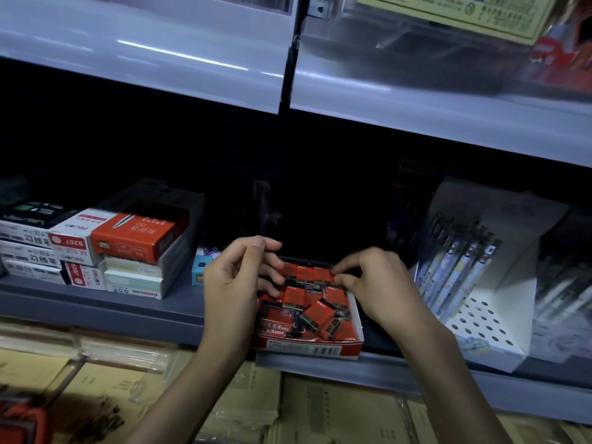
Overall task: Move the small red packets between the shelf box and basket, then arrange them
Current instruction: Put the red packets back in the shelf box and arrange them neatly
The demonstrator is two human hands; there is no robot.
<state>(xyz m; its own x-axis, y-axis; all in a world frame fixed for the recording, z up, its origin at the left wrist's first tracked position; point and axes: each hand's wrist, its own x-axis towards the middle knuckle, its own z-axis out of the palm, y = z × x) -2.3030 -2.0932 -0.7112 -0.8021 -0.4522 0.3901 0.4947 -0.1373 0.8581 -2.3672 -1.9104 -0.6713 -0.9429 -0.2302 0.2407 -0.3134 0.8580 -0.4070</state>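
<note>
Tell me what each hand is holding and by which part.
Right hand pinches the right edge of the back row of red packets. Whether the left hand holds anything cannot be told.

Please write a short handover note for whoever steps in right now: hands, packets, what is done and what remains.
Left hand: over the shelf box's back left, fingers curled; grip unclear.
Right hand: fingertips pinching at the back row of red packets.
Box sits on the shelf edge, full of packets; back row neat, front ones tilted and loose.
Left: straighten the front packets. Basket not clearly in view.
</note>
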